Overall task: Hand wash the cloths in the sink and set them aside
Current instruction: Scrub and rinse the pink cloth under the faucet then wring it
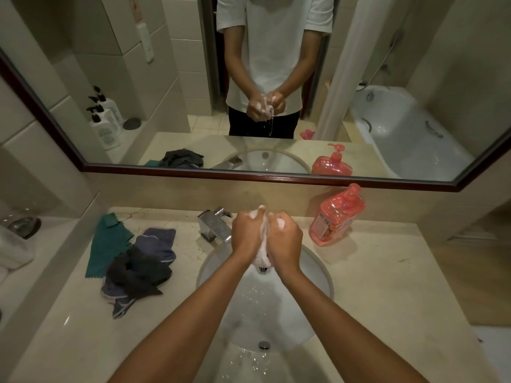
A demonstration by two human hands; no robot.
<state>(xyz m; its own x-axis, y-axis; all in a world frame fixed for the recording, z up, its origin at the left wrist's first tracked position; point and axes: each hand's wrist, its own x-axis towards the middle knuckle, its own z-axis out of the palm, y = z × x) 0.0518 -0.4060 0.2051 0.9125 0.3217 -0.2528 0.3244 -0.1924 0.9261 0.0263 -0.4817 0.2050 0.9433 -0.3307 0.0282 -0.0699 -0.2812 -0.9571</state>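
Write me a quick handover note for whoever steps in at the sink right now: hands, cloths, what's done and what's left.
Left hand and right hand: both grip one soapy white cloth, wringing or scrubbing it over the sink.
Waiting: a green cloth, a blue cloth and a dark cloth piled on the counter left of the faucet; whether washed, I can't tell.
Pink soap bottle stands right of the sink.
Left: finish the white cloth, set it aside, check the pile.

beige tiled walls [171, 87], dark-framed mirror [276, 176], marble counter [387, 286]
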